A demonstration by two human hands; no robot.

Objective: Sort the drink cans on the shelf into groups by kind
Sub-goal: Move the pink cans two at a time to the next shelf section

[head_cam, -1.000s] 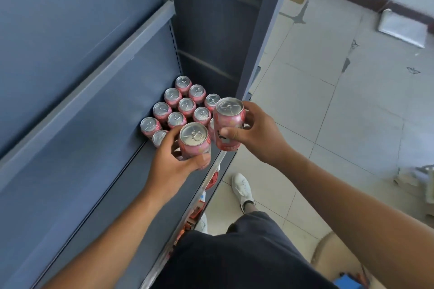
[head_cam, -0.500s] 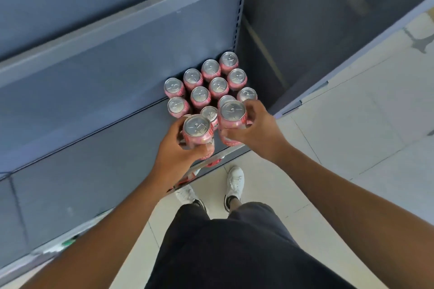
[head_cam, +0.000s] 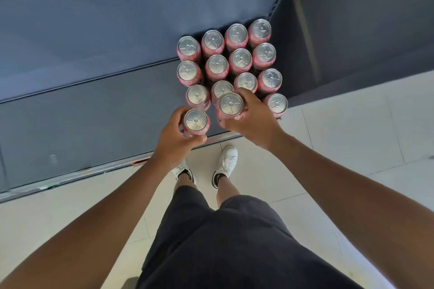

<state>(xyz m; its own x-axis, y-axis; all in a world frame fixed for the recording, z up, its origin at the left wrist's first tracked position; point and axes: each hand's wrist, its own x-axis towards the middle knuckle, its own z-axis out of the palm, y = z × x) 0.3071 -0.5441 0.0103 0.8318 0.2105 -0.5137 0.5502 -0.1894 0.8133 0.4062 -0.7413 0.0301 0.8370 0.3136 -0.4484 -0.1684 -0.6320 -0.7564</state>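
The left hand is wrapped round a pink drink can, thumb on the near side and fingers curled round its left wall. This can stands upright at the front left corner of the block of pink cans, just in front of the block's third row. I cannot tell whether its base already rests on the grey shelf.

The right hand clasps a second pink can from the right, fingers curled over its far side. That can is also upright. Its lid looks larger than its neighbours' and overlaps the can behind it, so it appears to be held above the block's front row rather than seated.

The block itself fills the right end of the shelf: three full rows of four, all of one kind, silver lids up. One more can stands at the block's front right corner.

The opening in the front row lies between the left hand's can and that corner can, below and partly hidden under the right hand. The right hand is therefore the nearer one, and its likely move is a straight lowering with the can's long axis kept vertical.
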